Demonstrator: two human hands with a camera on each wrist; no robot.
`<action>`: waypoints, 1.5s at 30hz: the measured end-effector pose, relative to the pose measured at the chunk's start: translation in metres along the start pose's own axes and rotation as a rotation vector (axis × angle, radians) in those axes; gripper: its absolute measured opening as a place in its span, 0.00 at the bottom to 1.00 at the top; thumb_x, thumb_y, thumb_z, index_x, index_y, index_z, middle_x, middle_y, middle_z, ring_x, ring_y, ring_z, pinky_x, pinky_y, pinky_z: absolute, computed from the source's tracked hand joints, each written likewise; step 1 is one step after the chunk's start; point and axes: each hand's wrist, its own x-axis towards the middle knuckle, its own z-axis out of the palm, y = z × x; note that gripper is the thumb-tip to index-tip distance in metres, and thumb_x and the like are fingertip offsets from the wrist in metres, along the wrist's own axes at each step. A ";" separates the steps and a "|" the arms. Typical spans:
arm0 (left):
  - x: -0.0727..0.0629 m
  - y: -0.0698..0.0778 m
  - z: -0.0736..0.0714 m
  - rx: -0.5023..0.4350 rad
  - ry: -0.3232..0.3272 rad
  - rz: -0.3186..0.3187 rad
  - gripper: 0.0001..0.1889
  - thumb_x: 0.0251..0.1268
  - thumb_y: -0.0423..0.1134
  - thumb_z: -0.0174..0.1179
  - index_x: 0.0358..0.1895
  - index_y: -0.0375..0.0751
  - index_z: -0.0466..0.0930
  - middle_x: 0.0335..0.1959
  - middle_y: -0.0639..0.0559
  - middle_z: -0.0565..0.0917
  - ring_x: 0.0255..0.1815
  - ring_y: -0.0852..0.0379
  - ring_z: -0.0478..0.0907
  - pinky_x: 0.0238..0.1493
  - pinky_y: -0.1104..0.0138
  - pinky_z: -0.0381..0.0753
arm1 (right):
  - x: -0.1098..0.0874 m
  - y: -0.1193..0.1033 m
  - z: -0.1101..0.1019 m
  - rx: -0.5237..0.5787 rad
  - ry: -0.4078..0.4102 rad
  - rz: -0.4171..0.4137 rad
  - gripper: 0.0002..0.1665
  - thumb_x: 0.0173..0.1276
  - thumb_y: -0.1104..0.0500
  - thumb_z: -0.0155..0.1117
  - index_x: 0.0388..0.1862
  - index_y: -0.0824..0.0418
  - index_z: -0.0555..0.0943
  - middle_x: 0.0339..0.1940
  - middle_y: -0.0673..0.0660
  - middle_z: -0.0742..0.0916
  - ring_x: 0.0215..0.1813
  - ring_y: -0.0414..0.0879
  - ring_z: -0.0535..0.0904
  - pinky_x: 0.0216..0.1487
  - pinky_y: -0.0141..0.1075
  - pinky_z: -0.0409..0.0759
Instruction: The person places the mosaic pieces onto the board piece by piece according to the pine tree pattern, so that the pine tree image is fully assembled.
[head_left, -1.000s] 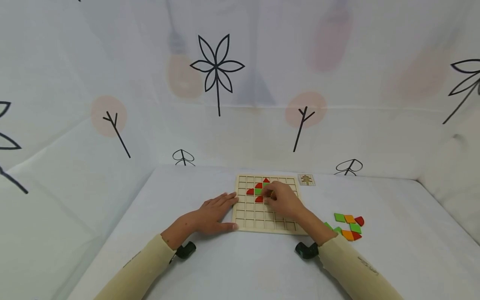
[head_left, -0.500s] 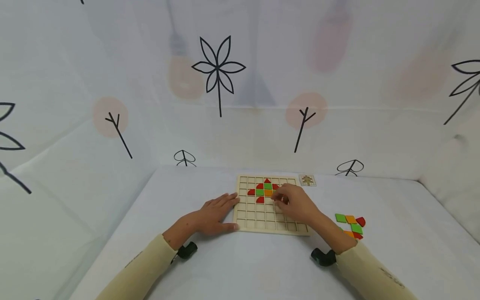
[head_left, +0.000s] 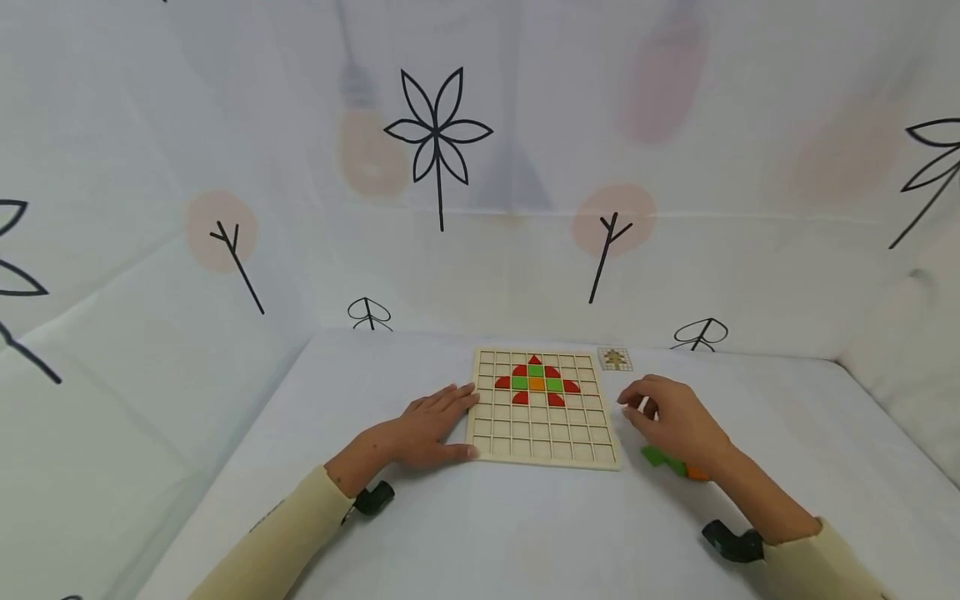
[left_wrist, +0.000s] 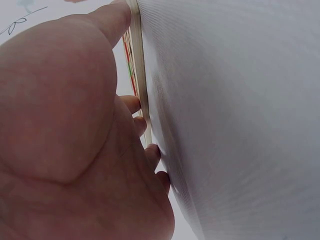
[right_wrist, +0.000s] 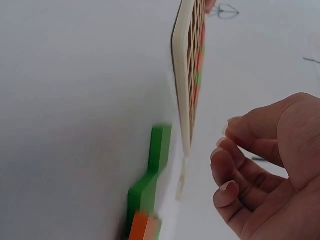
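Observation:
A light wooden grid board (head_left: 540,433) lies flat on the white table. Set in its upper cells are a red triangle (head_left: 534,360), several red quarter-round pieces (head_left: 572,387), green squares (head_left: 554,385) and an orange square (head_left: 537,384). My left hand (head_left: 431,429) rests against the board's left edge, fingers straight and thumb at the lower corner. To the right of the board, my right hand (head_left: 678,421) hovers with loosely bent fingers and nothing between them. Below it lie loose green pieces (right_wrist: 159,150) and an orange piece (right_wrist: 142,227); the hand hides other loose pieces in the head view.
A small card (head_left: 615,359) with a tree-like pattern on a grid lies just beyond the board's upper right corner. White cloth with plant drawings (head_left: 437,129) hangs behind the table and along its sides.
Moving right, my right hand has left the board for the space above the loose pieces. Red pieces on the pattern's right side are now in view. The left hand has stayed still.

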 end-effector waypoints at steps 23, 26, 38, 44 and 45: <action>0.000 0.000 -0.002 0.000 0.002 0.011 0.47 0.78 0.68 0.54 0.88 0.50 0.46 0.90 0.53 0.45 0.90 0.46 0.40 0.83 0.42 0.53 | -0.031 0.101 -0.062 -0.049 -0.140 0.131 0.09 0.70 0.61 0.75 0.48 0.61 0.89 0.43 0.54 0.88 0.39 0.47 0.79 0.31 0.32 0.80; 0.000 -0.001 -0.001 0.003 0.005 0.008 0.47 0.77 0.69 0.54 0.88 0.51 0.46 0.90 0.55 0.45 0.90 0.47 0.40 0.83 0.43 0.53 | -0.034 0.108 -0.067 -0.035 -0.186 0.142 0.11 0.70 0.59 0.75 0.49 0.61 0.89 0.44 0.54 0.88 0.40 0.47 0.79 0.32 0.32 0.80; 0.003 -0.002 0.002 0.016 0.002 -0.002 0.47 0.76 0.70 0.54 0.88 0.54 0.46 0.90 0.57 0.46 0.90 0.48 0.40 0.83 0.43 0.53 | -0.041 0.123 -0.066 0.020 -0.279 0.136 0.17 0.70 0.55 0.77 0.54 0.59 0.86 0.43 0.50 0.85 0.35 0.39 0.75 0.35 0.32 0.78; 0.002 -0.002 0.002 0.016 0.004 0.002 0.47 0.77 0.70 0.53 0.88 0.53 0.46 0.90 0.56 0.45 0.90 0.48 0.40 0.83 0.43 0.54 | -0.040 0.117 -0.060 0.069 -0.292 0.096 0.17 0.69 0.58 0.77 0.54 0.56 0.86 0.42 0.50 0.83 0.35 0.39 0.74 0.35 0.31 0.77; 0.002 -0.002 0.002 0.015 0.005 0.002 0.47 0.77 0.70 0.53 0.88 0.53 0.46 0.90 0.56 0.45 0.90 0.48 0.40 0.83 0.43 0.53 | -0.040 0.116 -0.059 0.061 -0.284 0.084 0.16 0.68 0.58 0.78 0.54 0.56 0.87 0.42 0.50 0.83 0.35 0.39 0.74 0.34 0.31 0.77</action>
